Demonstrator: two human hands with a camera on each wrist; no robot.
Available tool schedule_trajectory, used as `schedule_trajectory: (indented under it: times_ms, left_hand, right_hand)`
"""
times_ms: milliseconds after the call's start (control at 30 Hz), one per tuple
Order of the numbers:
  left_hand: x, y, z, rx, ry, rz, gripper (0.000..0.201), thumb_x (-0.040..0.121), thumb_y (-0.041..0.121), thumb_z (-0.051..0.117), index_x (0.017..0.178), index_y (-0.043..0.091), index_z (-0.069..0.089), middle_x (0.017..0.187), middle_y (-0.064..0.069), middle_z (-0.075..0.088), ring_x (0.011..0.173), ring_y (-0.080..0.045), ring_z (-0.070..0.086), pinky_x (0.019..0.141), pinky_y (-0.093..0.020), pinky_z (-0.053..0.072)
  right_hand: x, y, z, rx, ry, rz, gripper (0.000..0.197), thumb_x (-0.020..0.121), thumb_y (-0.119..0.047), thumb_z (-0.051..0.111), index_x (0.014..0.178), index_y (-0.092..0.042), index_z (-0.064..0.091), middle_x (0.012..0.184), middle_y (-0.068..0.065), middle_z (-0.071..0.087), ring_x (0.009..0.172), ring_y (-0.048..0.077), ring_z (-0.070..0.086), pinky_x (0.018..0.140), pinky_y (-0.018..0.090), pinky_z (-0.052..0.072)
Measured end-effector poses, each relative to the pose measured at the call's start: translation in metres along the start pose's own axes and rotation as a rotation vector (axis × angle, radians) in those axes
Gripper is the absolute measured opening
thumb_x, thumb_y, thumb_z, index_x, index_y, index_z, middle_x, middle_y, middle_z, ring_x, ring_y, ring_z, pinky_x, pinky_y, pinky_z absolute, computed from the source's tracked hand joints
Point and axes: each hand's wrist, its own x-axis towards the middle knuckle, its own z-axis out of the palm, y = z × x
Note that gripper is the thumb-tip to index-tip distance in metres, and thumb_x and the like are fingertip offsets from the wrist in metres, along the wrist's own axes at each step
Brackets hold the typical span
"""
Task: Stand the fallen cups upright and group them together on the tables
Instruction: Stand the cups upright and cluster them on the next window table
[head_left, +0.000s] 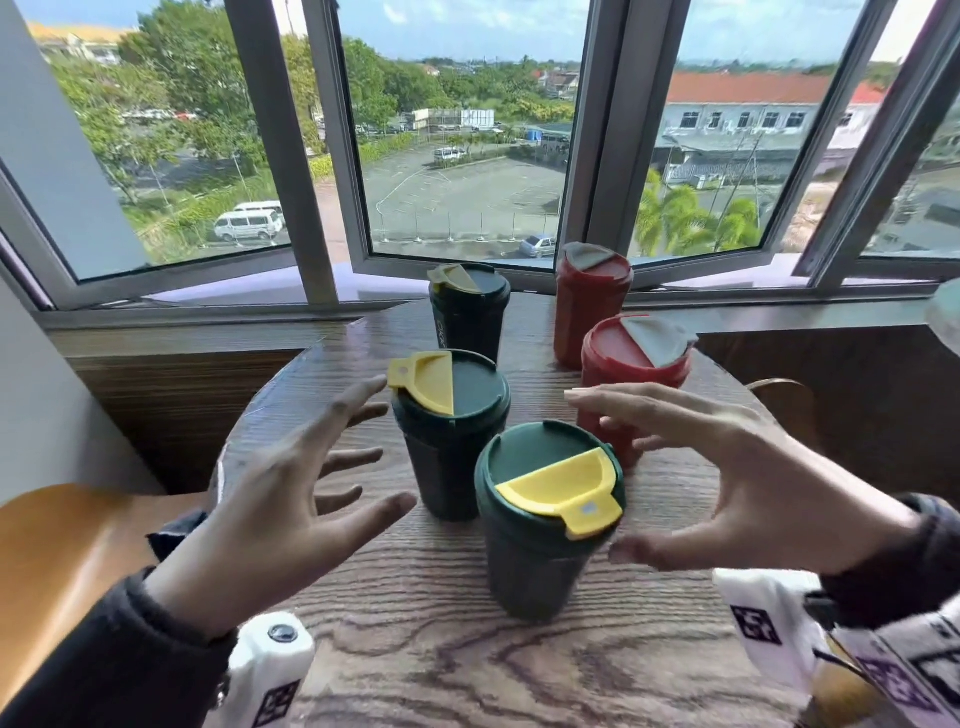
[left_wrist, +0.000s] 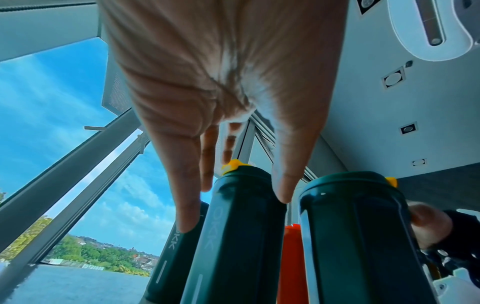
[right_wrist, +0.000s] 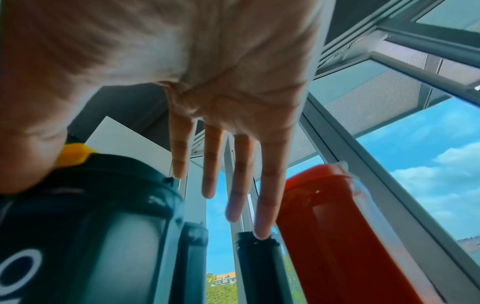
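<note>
Head view: five lidded cups stand upright on the round wooden table (head_left: 415, 649) in front of the window (head_left: 467, 156). Nearest me is a dark green cup with a yellow flap (head_left: 545, 525); just beyond it to the left stands a second green cup with a yellow flap (head_left: 449, 431), the two close together though I cannot tell if they touch. Farther back is a dark green cup with an olive flap (head_left: 469, 312). On the right stand two red cups with grey flaps, the near red cup (head_left: 631, 379) and the far red cup (head_left: 592, 304).

My left hand (head_left: 291, 499) hangs spread-fingered left of the green pair, grasping nothing. My right hand (head_left: 737, 483) is likewise released, fingers straight and spread, on the right of the nearest green cup with its fingertips in front of the near red cup. Neither hand plainly touches a cup.
</note>
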Motion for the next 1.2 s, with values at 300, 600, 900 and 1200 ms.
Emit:
schedule_trajectory:
  times_ms: [300,600,900,1200]
  left_hand:
    - [0.012,0.015,0.005,0.106,0.033,0.145,0.072,0.072,0.034,0.070,0.135,0.049,0.039,0.141,0.032,0.036,0.118,0.008,0.051,0.087,-0.014,0.051]
    - [0.018,0.016,0.009,0.130,0.039,0.202,0.049,0.076,0.022,0.071,0.122,0.033,0.061,0.138,0.021,0.045,0.123,0.010,0.045,0.083,-0.017,0.054]
    - [0.017,0.013,0.008,0.096,0.025,0.209,0.049,0.077,0.020,0.072,0.123,0.034,0.060,0.138,0.026,0.043,0.123,0.008,0.045,0.081,-0.016,0.054]
    - [0.017,0.011,0.008,0.094,0.025,0.223,0.050,0.077,0.018,0.072,0.123,0.033,0.060,0.138,0.025,0.043,0.124,0.010,0.043,0.081,-0.016,0.054]
  right_hand:
    - [0.002,-0.013,0.025,0.133,0.120,-0.071,0.054,0.059,-0.047,0.082,0.100,-0.020,0.062,0.110,-0.014,0.053,0.105,0.009,0.058,0.078,0.014,0.052]
    - [0.002,-0.013,0.042,0.298,0.127,-0.049,0.055,0.060,-0.039,0.084,0.093,-0.026,0.041,0.114,-0.006,0.053,0.102,0.011,0.060,0.059,0.010,0.052]
    - [0.006,-0.014,0.044,0.318,0.139,-0.059,0.055,0.061,-0.039,0.083,0.094,-0.027,0.041,0.115,-0.003,0.053,0.100,0.015,0.061,0.058,0.015,0.054]
    - [0.006,-0.013,0.044,0.321,0.144,-0.031,0.058,0.058,-0.041,0.083,0.094,-0.025,0.040,0.117,-0.012,0.052,0.105,0.014,0.060,0.058,0.027,0.059]
